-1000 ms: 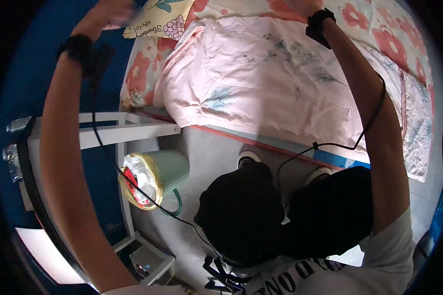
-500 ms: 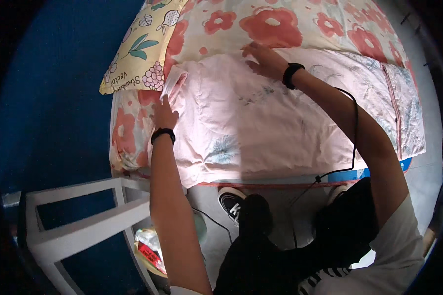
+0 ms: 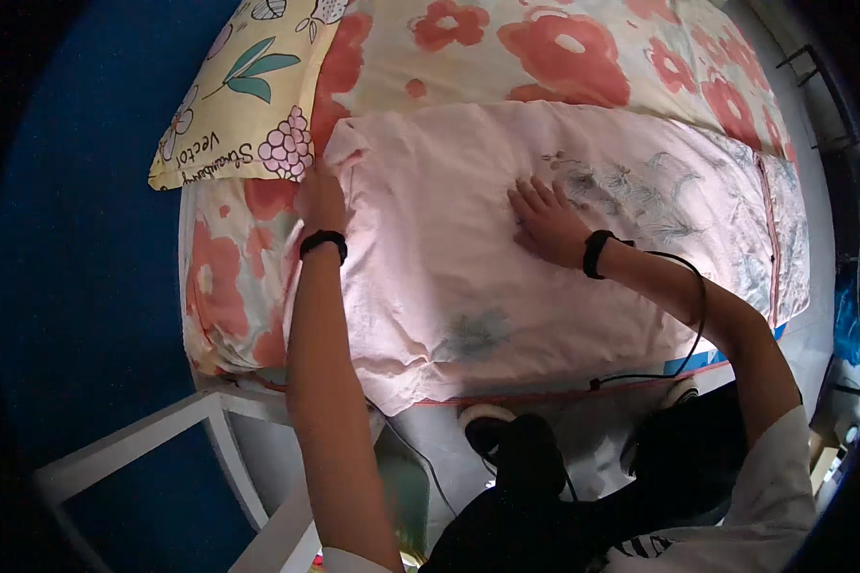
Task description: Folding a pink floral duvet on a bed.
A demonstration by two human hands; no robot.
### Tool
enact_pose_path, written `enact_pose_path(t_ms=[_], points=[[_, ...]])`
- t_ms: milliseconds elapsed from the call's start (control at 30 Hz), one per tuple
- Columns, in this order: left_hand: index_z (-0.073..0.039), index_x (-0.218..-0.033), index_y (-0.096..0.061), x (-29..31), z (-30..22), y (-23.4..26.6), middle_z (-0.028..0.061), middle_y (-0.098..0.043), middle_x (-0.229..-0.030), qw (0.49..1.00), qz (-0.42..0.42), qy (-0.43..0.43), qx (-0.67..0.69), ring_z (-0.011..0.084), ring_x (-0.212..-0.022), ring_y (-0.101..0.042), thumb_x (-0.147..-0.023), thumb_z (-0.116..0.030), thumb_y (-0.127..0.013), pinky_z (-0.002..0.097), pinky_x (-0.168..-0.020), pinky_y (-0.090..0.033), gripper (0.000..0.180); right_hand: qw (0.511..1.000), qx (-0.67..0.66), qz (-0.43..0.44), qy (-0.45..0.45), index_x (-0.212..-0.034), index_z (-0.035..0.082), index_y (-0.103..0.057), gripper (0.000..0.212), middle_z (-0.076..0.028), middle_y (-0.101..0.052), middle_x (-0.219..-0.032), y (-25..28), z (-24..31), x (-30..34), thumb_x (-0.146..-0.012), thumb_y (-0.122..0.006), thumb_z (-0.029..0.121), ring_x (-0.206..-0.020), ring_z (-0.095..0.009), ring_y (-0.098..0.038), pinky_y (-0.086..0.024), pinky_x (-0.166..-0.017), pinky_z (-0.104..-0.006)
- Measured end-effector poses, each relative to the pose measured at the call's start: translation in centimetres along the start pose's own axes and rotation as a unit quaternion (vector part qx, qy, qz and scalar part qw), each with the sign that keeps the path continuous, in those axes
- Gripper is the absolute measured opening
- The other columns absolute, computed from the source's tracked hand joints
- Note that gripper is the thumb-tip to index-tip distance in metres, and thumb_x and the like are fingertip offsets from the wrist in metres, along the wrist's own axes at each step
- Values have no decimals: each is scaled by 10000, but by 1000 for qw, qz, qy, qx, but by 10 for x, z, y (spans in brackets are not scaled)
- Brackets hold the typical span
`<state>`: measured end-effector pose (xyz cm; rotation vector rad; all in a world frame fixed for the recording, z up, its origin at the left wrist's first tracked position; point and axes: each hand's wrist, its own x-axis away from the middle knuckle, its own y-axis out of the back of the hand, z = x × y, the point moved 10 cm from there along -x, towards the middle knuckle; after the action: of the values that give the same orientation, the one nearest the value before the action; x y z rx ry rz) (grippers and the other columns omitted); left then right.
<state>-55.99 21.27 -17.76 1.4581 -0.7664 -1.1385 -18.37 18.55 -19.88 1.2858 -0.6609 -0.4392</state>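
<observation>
A pale pink quilt (image 3: pixel 430 239) with grey-blue leaf prints lies folded in a long strip over the near part of the bed. At its left edge, close to the far-left corner, my left hand (image 3: pixel 323 199) is closed on the fabric; its fingertips are partly hidden. A small fold stands up beside those fingers. My right hand (image 3: pixel 551 224) rests palm down on the middle of the quilt, fingers stretched out, just left of a leaf print. Beyond my left hand lies a yellow pillow (image 3: pixel 248 124) with fruit and leaf pictures, its near corner close to my fingers.
Under the quilt is a sheet (image 3: pixel 459 67) with large red flowers. A white frame (image 3: pixel 134 444) stands at the lower left, beside a blue surface (image 3: pixel 67 267). A black cable (image 3: pixel 702 315) hangs by my right arm. My shoes are at the bed's near edge.
My right hand has come from the quilt's far edge back toward me, onto its middle. My left hand stays at the left edge, where the raised corner fold now lies lower.
</observation>
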Motion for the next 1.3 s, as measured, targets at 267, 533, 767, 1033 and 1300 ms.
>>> enact_pose_path(t_ms=[267, 533, 767, 1033, 1300], points=[[4, -1089, -542, 29, 215, 35, 182, -661, -956, 955, -153, 255, -14, 343, -929, -674, -924, -384, -573, 453, -759, -554, 423, 967, -77, -97, 221, -1404, 4, -417, 539, -239, -449, -1414, 19, 136, 22, -936, -562, 230, -1324, -408, -418, -318, -1120, -541], [8, -1186, -605, 146, 113, 7, 198, -650, -1191, 929, 133, 341, -48, 340, -1097, -650, -800, -569, -654, 473, -946, -502, 696, 952, -152, -107, 242, -1358, -36, -453, 731, -258, -466, -1360, -47, 324, 90, -813, -659, 405, -1265, -426, -445, -333, -1110, -565], [27, -1170, -645, 176, 167, -24, 195, -660, -1214, 907, 322, 259, 81, 335, -1125, -636, -772, -482, -715, 388, -933, -510, 650, 940, -110, -232, 223, -1212, 14, -531, 566, -224, -510, -1218, -42, 343, 113, -786, -678, 355, -1171, -422, -490, -369, -1068, -601], [-17, -1262, -560, 88, -17, 131, 62, -631, -1038, 638, 304, 191, 681, 201, -904, -629, -927, -236, -622, 339, -777, -527, 405, 699, -685, -184, -95, -1035, 19, -522, 118, -138, -598, -1029, 30, 177, 55, -951, -502, 99, -911, -278, -601, -507, -829, -377], [-1, -1507, -158, 33, 14, 130, 208, -518, -1376, 711, 87, 8, 698, 285, -1206, -571, -994, -89, -479, 405, -1059, -449, 611, 478, -863, -141, -80, -1335, 22, -491, 497, -83, -584, -1269, 182, 41, 9, -996, -527, 384, -1037, -204, -621, -514, -881, -361]])
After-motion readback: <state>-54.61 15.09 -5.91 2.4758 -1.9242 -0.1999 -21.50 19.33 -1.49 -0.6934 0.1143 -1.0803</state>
